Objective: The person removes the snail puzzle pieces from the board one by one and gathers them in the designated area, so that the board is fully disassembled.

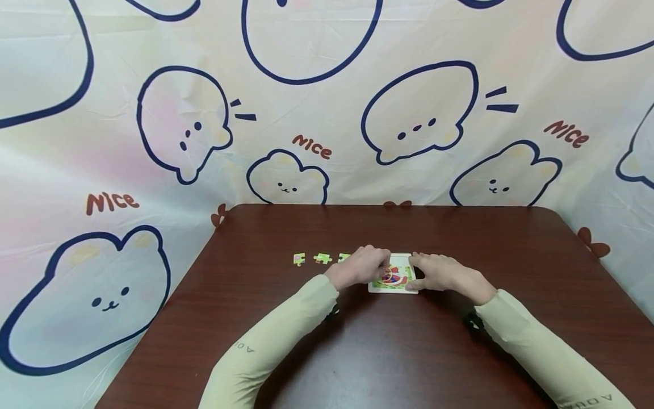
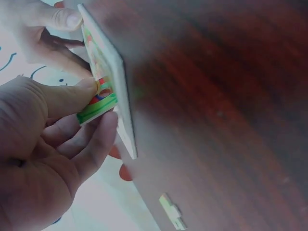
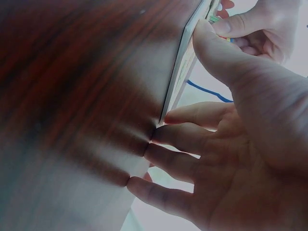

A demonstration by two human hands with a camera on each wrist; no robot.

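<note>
My left hand pinches a jigsaw piece, green-edged with red and blue, between thumb and fingers. In the left wrist view the piece is tilted at the edge of a white puzzle tray. Inside the tray lies a partly assembled colourful picture on green, partly hidden by the left hand in the head view. My right hand rests at the tray's right side with fingers spread. Its thumb touches the frame, and the index fingertip is right at a corner. The other fingertips touch the table.
Left of the tray, loose green jigsaw pieces lie in a row: one at the far left, one in the middle and one partly behind the left hand. The brown table ends at a cartoon-printed cloth.
</note>
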